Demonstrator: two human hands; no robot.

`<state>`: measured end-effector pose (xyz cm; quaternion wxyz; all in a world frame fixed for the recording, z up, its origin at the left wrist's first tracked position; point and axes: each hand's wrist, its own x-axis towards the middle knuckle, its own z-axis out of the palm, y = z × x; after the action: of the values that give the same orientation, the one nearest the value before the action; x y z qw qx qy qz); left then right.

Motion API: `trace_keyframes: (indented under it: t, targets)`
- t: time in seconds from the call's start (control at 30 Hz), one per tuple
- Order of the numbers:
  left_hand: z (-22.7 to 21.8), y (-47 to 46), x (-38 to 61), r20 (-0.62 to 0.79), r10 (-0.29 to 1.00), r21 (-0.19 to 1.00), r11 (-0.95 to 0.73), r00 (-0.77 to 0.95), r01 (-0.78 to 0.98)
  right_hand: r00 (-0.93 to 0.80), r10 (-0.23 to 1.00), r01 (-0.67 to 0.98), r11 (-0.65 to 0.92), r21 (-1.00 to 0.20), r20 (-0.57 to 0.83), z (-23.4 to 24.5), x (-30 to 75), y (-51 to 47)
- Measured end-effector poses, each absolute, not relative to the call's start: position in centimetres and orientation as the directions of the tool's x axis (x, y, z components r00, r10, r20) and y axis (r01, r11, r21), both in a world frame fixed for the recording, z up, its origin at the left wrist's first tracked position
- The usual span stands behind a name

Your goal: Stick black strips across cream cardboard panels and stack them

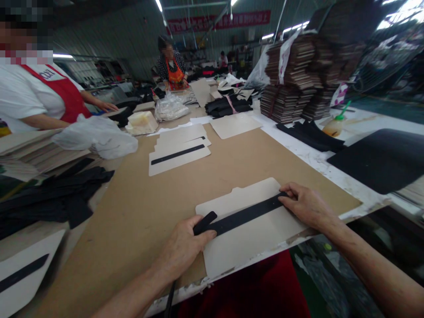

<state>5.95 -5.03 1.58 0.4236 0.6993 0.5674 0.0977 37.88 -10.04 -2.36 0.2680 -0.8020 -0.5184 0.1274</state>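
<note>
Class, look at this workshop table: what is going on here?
A person lays a black strip across a beige card on a brown board. The left hand holds the strip's loose end; the right hand presses the other end onto the card. Further up lies a stack of cards, the top one already bearing a strip. A person in a red apron works nearby.
</note>
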Motion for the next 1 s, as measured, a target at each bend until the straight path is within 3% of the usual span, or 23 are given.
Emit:
trace_keyframes:
  t: [0.4,0.53,0.63,0.73,0.8,0.87,1.0]
  targets:
    - [1.3,-5.1,6.1,-0.337,0.879,0.719,0.008,0.338,0.695,0.407,0.908,0.802,-0.304,-0.514,0.097,-2.5,37.9,-9.9]
    - [1.3,-5.3,6.0,-0.325,0.88,0.726,-0.002,0.346,0.687,0.362,0.912,0.84,-0.229,-0.492,0.194,-3.4,38.4,-9.9]
    - [1.1,-6.3,5.6,-0.184,0.892,0.724,-0.161,0.413,0.671,0.319,0.909,0.86,-0.158,-0.485,0.268,-4.1,38.9,-9.8]
    - [0.8,-7.9,5.1,0.031,0.822,0.682,-0.433,0.568,0.59,0.305,0.922,0.859,-0.158,-0.488,0.239,-4.4,39.2,-9.8]
    - [0.5,-8.7,4.9,0.082,0.762,0.645,-0.532,0.643,0.549,0.307,0.93,0.856,-0.177,-0.486,0.201,-4.4,39.3,-9.7]
    - [0.5,-8.9,4.9,0.072,0.749,0.619,-0.552,0.659,0.559,0.315,0.934,0.85,-0.2,-0.488,0.167,-4.3,39.3,-9.7]
    - [0.8,-7.7,5.2,0.026,0.839,0.604,-0.447,0.544,0.66,0.314,0.94,0.845,-0.211,-0.491,0.136,-4.5,39.5,-9.6]
